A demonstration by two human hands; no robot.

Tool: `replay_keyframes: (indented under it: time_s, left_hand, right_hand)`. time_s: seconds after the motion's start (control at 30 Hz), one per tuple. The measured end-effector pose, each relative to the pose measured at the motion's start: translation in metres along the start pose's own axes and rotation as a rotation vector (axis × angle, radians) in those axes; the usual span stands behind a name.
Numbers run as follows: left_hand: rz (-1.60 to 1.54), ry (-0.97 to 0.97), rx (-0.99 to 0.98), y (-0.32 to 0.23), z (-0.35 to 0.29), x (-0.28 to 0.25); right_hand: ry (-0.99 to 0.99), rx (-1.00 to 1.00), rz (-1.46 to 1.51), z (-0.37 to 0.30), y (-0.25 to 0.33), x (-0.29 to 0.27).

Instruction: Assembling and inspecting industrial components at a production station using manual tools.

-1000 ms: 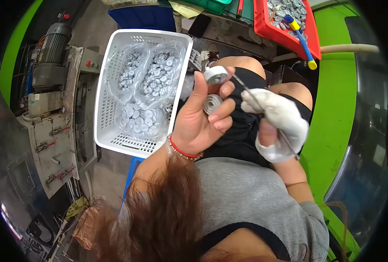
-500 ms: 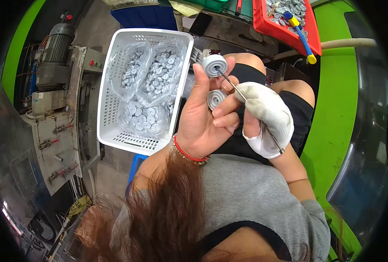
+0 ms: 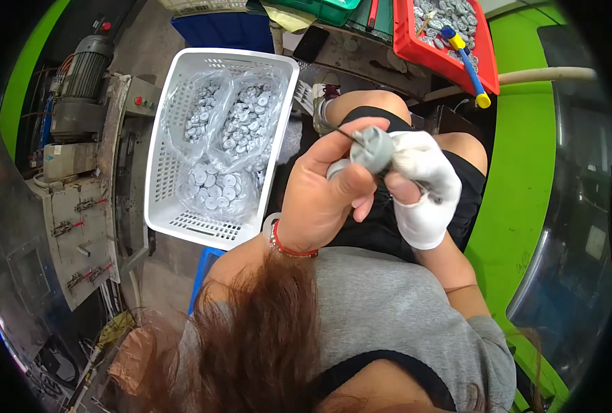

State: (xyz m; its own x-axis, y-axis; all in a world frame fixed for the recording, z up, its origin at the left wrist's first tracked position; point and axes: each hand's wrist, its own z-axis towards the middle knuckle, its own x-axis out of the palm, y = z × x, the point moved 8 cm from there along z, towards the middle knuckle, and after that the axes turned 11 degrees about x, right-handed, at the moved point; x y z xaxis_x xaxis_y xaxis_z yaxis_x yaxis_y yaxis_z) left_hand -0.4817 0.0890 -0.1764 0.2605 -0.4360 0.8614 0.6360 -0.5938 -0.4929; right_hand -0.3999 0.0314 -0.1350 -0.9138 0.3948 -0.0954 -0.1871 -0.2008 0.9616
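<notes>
A round grey plastic part [image 3: 372, 150], ribbed on the face now showing, is pinched between the thumb and fingers of my bare left hand [image 3: 319, 182]. A second pale part [image 3: 337, 167] is partly visible behind the thumb in the same hand. The dark tip of a thin metal rod [image 3: 344, 133] sticks out at the upper left of the ribbed part. My right hand [image 3: 423, 182], in a white glove, is closed close against the part's right side. The rod's other end is mostly hidden by the glove.
To the left stands a white perforated basket [image 3: 161, 172] with clear bags [image 3: 247, 120] of small grey round parts. A red tray [image 3: 403, 34] of metallic parts, with a blue-and-yellow handled tool [image 3: 472, 72] over its edge, is at the far right. A black phone [image 3: 311, 43] lies ahead.
The ribbed face of the part now shows instead of its ringed face. My right hand has moved left against it, and the rod tip now points out at the upper left.
</notes>
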Motion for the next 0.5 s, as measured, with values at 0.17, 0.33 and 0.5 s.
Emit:
replay_keyframes:
  time_s: [0.17, 0.33, 0.5]
  left_hand:
    - [0.391, -0.038, 0.120, -0.013, 0.003, -0.004]
    - [0.600, -0.053, 0.229, -0.024, 0.001, -0.008]
    - [0.827, 0.035, 0.374, -0.033, 0.000, -0.003]
  right_hand:
    - [0.112, 0.593, 0.924, -0.002, -0.035, 0.027]
    - [0.048, 0.727, 1.045, -0.008, -0.052, 0.032]
    - [-0.125, 0.745, 0.972, -0.016, -0.075, 0.019]
